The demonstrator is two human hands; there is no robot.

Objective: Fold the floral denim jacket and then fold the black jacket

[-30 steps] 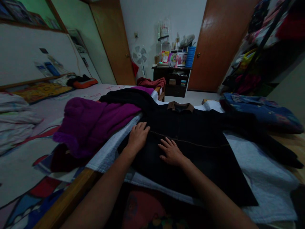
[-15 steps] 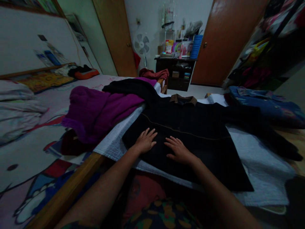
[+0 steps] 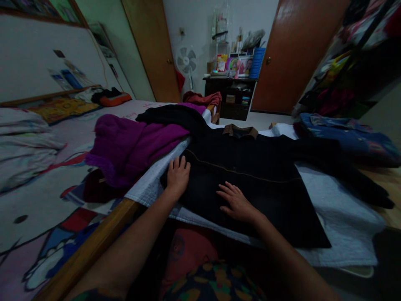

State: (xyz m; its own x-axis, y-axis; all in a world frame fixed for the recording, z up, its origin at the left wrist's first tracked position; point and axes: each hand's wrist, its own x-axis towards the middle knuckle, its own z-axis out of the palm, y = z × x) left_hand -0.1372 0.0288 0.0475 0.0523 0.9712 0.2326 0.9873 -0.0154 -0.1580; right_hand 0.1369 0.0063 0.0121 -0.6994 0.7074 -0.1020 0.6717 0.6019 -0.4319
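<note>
A black jacket [image 3: 250, 163] with a brown collar [image 3: 240, 131] and a thin tan seam lies spread out on a pale blue quilted cloth [image 3: 341, 209]. Flat near the jacket's left edge rests my left hand [image 3: 178, 175], its fingers stretched out. My right hand [image 3: 236, 201] lies palm down on the lower middle of the jacket, fingers spread. Neither hand grips anything. One sleeve stretches out to the right; the other runs left over a purple garment [image 3: 134, 144].
To the left is a bed with a printed sheet [image 3: 28, 217] and a wooden edge [image 3: 94, 246]. A folded denim garment [image 3: 347, 138] lies at the right. Behind stand a fan [image 3: 187, 60] and a dark cabinet [image 3: 230, 98]. Clothes hang at the far right.
My left hand has slid left and slightly away from me to the jacket's edge. My right hand has shifted only a little. The jacket lies much as before.
</note>
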